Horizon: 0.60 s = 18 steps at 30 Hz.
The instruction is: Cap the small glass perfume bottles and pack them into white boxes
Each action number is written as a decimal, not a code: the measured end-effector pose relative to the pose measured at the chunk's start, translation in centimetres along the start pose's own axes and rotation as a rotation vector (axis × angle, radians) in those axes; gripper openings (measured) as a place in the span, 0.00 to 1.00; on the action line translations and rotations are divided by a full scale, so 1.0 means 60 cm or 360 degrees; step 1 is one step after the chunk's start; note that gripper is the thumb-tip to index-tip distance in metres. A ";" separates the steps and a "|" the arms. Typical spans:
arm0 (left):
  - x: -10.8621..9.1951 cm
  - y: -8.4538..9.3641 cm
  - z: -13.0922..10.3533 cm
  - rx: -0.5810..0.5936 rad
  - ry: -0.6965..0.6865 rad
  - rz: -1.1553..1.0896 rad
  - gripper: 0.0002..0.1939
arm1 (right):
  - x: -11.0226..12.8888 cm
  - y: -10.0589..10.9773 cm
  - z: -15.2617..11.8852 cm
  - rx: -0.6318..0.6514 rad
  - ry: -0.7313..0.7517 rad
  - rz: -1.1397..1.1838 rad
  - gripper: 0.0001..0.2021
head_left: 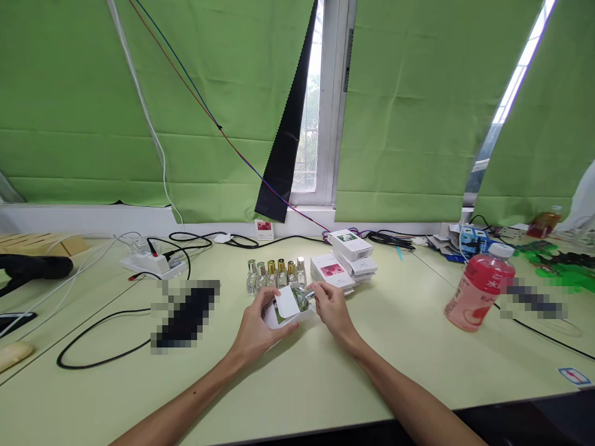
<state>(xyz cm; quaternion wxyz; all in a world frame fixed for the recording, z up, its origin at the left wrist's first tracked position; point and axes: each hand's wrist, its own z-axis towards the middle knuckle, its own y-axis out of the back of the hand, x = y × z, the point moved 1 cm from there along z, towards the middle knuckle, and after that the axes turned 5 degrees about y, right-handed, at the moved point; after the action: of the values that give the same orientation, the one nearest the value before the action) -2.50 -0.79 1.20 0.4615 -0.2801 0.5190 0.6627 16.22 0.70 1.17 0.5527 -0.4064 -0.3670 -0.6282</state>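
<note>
My left hand is wrapped round a small white box with a green picture, held tilted over the table. A white flap or card lies across the box under my left fingers. At the box's right end a small clear glass perfume bottle shows partly, its lower part hidden. The fingertips of my right hand pinch its silver cap end. Just beyond my hands stands a row of several small glass bottles with gold, silver and pale caps.
White boxes are stacked behind my right hand. Another small box stands by the wall. A pink drink bottle is at the right. Black cables and a power strip lie at the back left, a blurred dark object nearer.
</note>
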 end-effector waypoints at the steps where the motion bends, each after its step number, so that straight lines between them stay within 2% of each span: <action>1: 0.001 0.000 0.001 0.0009 -0.0007 -0.0001 0.30 | 0.000 0.000 0.000 0.0007 -0.0004 0.0001 0.21; 9: 0.005 0.001 0.002 0.0035 -0.0032 -0.0014 0.30 | -0.007 -0.001 0.002 0.0037 0.0014 0.0010 0.23; 18: 0.005 -0.002 -0.002 0.0157 -0.0051 0.0031 0.31 | -0.014 -0.006 0.002 0.0121 -0.0035 0.0012 0.23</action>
<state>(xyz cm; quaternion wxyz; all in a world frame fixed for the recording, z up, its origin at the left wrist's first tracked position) -2.54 -0.81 0.88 0.4765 -0.2415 0.5463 0.6451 15.94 1.22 0.42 0.5660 -0.3934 -0.3950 -0.6073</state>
